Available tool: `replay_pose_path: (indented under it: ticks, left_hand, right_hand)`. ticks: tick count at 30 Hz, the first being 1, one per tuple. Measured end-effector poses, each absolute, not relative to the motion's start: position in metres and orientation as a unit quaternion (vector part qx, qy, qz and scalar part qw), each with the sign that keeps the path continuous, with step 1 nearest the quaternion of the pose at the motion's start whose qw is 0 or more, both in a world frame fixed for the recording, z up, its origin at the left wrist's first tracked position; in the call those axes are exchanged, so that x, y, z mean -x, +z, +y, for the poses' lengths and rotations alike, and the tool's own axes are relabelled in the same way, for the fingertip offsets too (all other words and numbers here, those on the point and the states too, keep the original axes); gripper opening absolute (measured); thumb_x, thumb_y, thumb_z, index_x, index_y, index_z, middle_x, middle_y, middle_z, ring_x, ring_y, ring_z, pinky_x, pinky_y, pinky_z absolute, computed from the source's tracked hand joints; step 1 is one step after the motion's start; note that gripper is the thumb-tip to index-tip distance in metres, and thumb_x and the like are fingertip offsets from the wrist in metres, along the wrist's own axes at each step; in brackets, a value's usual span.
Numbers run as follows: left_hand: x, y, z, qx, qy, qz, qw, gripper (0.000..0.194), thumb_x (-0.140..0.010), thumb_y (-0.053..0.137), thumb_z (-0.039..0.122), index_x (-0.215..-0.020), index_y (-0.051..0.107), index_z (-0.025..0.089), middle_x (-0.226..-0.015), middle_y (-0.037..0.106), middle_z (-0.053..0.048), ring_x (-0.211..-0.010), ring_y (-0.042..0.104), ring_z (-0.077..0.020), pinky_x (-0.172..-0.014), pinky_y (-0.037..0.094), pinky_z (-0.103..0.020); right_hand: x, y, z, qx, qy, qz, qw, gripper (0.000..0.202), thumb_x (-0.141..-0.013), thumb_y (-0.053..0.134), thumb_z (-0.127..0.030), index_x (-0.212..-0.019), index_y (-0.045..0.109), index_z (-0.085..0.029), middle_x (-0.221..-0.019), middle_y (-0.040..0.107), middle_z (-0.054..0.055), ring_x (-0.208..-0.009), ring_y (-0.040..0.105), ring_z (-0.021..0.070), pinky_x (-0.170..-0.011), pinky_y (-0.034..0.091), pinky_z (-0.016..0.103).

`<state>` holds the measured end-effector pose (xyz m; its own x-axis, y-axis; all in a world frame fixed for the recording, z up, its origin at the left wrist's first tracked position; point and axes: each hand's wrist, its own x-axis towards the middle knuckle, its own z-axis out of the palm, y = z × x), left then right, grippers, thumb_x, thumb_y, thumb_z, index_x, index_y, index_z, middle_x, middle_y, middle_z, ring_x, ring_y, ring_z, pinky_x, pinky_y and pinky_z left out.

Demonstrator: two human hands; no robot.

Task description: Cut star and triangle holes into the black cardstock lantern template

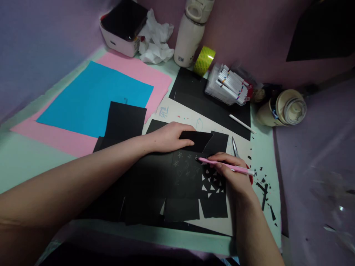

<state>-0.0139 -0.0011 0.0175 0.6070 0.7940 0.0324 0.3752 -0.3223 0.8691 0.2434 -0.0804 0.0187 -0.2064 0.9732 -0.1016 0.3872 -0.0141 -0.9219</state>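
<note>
Over the black paper point(149, 177), the left hand point(173, 138) presses flat, seemingly steadying it while the right hand point(234, 173) pinches a pink pen point(222, 164).

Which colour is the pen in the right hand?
The pen is pink, with a whitish rear end; the head view, the only one, shows it.

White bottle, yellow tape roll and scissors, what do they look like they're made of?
White bottle: coated metal or plastic, I can't tell which; its surface is smooth with a soft sheen.
Yellow tape roll: probably plastic film, since it looks glossy and catches the light.
Scissors: likely steel blades, going by their gray metallic shine; the handles are mostly hidden, so their material is uncertain.
</note>
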Motion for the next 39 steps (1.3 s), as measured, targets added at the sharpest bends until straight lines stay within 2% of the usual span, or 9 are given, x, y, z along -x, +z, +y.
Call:
replay_pose_path:
  ticks: [5,11,26,39]
  left_hand:
    - [0.0144,0.0171,-0.0005,-0.778,0.235,0.376,0.445,0.026,-0.085,0.065,0.028,-0.110,0.068,0.019,-0.110,0.074,-0.003,-0.102,0.067,-0.0192,-0.089,0.048,-0.030]
    - [0.0145,0.0174,-0.0007,-0.777,0.234,0.372,0.451,0.028,-0.086,0.064,0.027,-0.111,0.068,0.016,-0.111,0.074,-0.004,-0.103,0.067,-0.0188,-0.090,0.047,-0.029]
    - [0.0152,0.0126,-0.0002,-0.763,0.265,0.354,0.472,0.022,-0.084,0.066,0.027,-0.104,0.070,0.018,-0.105,0.075,-0.003,-0.097,0.068,-0.0183,-0.090,0.049,-0.031]
    - [0.0149,0.0143,0.0000,-0.761,0.267,0.357,0.471,0.021,-0.084,0.066,0.026,-0.102,0.070,0.017,-0.105,0.074,-0.004,-0.097,0.068,-0.0184,-0.092,0.049,-0.032]
  right_hand:
    - [-0.2448,0.0171,-0.0805,0.547,0.453,-0.633,0.307,0.013,-0.083,0.066,-0.024,-0.088,0.078,-0.026,-0.089,0.073,0.004,-0.083,0.067,0.0199,-0.070,0.053,0.034]
    - [-0.2455,0.0152,-0.0808,0.542,0.455,-0.636,0.308,0.014,-0.085,0.065,-0.023,-0.090,0.077,-0.027,-0.090,0.073,0.003,-0.083,0.066,0.0180,-0.070,0.053,0.031]
    - [-0.2450,0.0185,-0.0815,0.523,0.436,-0.675,0.285,0.013,-0.088,0.063,-0.026,-0.092,0.075,-0.025,-0.089,0.071,0.003,-0.082,0.065,0.0178,-0.068,0.050,0.030]
    - [-0.2469,0.0140,-0.0836,0.555,0.418,-0.657,0.292,0.011,-0.084,0.064,-0.026,-0.089,0.074,-0.024,-0.085,0.073,0.002,-0.076,0.066,0.0174,-0.064,0.051,0.029]
